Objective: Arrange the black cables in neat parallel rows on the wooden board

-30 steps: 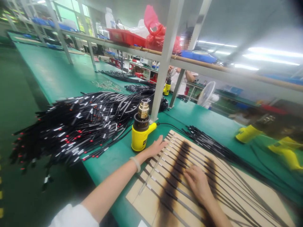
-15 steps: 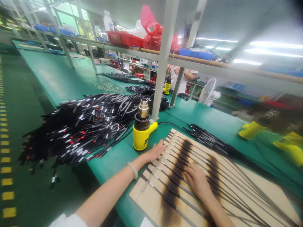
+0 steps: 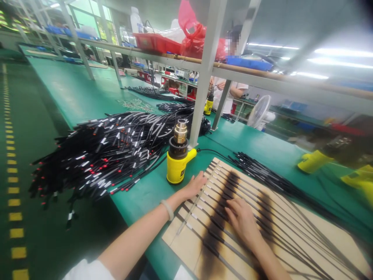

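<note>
Several black cables (image 3: pixel 217 224) lie side by side across a pale wooden board (image 3: pixel 186 254) with dark scorch marks. Their ends pass a thin metal strip (image 3: pixel 190 213) along the board's left side. My left hand (image 3: pixel 196 186), with a light bangle on the wrist, rests over the cable ends near the strip's far end, fingers stretched out. Over the dark scorched band, my right hand (image 3: pixel 241 217) curls its fingers down on a cable; the fingertips are partly hidden. A yellow heat gun (image 3: pixel 176 167) stands upright just beyond my left hand, nozzle up.
A big heap of black cables (image 3: pixel 116 149) with red and white tips hangs over the bench edge. Another cable bundle (image 3: pixel 262 171) lies behind the board. A shelf post (image 3: pixel 204 85) rises behind the heat gun. Yellow tools (image 3: pixel 314 160) sit right. A co-worker (image 3: pixel 230 91) stands across the bench.
The view has shifted slightly, so the scene sits a little further right. My right hand's fingers have moved slightly over the cables; my left hand stays by the cable ends.
</note>
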Demonstrator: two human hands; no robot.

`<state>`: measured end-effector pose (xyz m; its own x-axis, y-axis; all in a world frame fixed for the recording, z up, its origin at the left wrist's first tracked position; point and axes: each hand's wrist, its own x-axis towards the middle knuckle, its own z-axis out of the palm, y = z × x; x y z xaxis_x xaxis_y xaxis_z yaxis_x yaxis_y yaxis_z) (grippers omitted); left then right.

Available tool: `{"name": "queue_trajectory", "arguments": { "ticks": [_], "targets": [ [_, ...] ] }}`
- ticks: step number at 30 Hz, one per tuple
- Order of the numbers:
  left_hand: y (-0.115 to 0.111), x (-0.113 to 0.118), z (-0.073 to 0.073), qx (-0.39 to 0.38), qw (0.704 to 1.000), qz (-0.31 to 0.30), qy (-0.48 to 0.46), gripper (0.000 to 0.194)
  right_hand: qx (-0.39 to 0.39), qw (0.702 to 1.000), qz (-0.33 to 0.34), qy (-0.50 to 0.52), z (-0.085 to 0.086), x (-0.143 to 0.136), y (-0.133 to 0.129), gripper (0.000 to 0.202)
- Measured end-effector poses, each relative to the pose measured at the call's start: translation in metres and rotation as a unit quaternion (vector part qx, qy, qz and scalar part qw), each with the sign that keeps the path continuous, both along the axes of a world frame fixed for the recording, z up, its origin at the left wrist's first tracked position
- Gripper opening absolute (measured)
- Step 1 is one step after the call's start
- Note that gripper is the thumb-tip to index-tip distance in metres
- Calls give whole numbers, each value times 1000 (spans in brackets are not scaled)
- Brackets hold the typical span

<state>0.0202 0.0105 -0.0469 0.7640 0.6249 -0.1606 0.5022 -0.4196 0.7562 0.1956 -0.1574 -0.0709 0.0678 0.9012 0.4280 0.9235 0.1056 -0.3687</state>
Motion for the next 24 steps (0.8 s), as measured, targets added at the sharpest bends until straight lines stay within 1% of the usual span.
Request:
{"name": "queue_trajectory", "arguments": {
  "ticks": [2,4,9,11,13,15,18,21,24],
  "targets": [
    [-1,1,0,-19,1000,13,-5,75,3,1000,18,7,4,-10,8,16],
    [-2,2,0,-30,999,22,-10,72,-9,999,33,6,9,-22,19,16],
    [-4,3,1,-41,999,32,-15,68,-47,998,45,-1,17,-55,47,16],
    [-4,3,2,-43,998,34,-16,68,-52,997,54,-2,18,-63,54,16],
    [-4,3,2,-45,998,34,-18,68,-57,997,55,0,18,-64,55,17],
    [-4,2,2,-50,998,31,-21,68,-56,998,42,5,18,-58,49,14],
    [-3,2,2,-58,997,33,-29,70,-44,998,20,30,15,-42,28,16],
    [-3,2,1,-67,996,41,-36,74,-44,998,14,49,7,-25,2,19],
    [-1,3,-2,-73,995,50,-39,78,-50,998,5,37,-3,-17,-15,19]
  ]
}}
